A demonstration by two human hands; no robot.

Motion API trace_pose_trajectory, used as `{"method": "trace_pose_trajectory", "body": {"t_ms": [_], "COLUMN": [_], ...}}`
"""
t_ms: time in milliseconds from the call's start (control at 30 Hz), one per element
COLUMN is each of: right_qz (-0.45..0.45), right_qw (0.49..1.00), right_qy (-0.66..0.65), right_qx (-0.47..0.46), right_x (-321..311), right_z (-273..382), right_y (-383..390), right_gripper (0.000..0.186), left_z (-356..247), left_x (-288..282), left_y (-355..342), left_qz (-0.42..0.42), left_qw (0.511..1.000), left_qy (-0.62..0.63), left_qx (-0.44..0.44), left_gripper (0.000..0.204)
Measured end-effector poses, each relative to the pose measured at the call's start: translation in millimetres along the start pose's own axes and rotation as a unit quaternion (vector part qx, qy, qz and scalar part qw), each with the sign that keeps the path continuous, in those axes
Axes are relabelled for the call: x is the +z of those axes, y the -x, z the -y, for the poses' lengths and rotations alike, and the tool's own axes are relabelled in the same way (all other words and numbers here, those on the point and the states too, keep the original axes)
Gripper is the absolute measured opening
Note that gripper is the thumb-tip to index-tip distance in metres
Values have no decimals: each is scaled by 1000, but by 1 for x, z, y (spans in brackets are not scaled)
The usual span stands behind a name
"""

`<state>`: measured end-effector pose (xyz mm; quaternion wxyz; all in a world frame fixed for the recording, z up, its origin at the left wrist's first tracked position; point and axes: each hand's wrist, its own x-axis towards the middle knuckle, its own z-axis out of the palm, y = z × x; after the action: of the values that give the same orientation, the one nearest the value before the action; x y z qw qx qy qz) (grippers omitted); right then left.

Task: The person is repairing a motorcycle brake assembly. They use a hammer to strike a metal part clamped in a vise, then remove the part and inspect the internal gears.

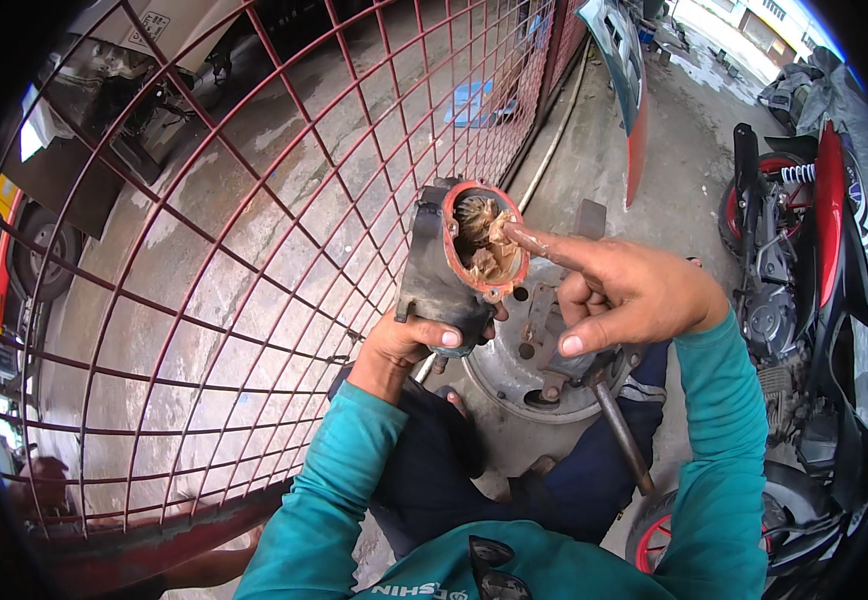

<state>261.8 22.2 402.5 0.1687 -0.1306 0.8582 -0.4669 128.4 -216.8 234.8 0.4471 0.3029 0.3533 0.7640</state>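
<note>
My left hand (406,342) is closed around the lower end of a dark metal gear housing (424,258), holding it up in front of me. Its round mouth faces up, edged with a reddish rim (451,228). Inside sits a toothed gear (476,212), partly covered by brown grease (489,264). My right hand (649,288) comes in from the right with its index finger stretched out. That fingertip touches the grease at the mouth's right side. The other fingers are loosely curled, the thumb stands apart, and nothing solid is in this hand.
Below the housing, a grey metal wheel (499,388) carries a rusty vise-like fixture with a metal bar (622,435). A red wire-mesh fence (216,235) runs close along my left. To the right stands a red and black motorcycle (829,230). A curved panel (626,95) leans farther ahead.
</note>
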Motion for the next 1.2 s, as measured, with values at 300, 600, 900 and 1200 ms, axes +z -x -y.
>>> {"method": "trace_pose_trajectory", "body": {"t_ms": [300,600,900,1200], "right_qz": [-15,-48,-12,-49], "right_qw": [900,747,679,754], "right_qy": [428,654,730,655], "right_qx": [-77,-107,-72,-13], "right_x": [-5,2,-2,-7], "right_z": [18,47,57,36], "right_y": [15,5,-9,-17], "right_gripper": [93,64,40,50], "left_z": [2,5,16,12], "left_x": [9,11,6,5], "left_y": [11,18,15,7], "left_qz": [65,94,38,26], "left_qw": [992,976,985,993], "left_qy": [104,180,147,102], "left_qx": [-27,-74,-87,-57], "left_gripper": [100,94,78,86]}}
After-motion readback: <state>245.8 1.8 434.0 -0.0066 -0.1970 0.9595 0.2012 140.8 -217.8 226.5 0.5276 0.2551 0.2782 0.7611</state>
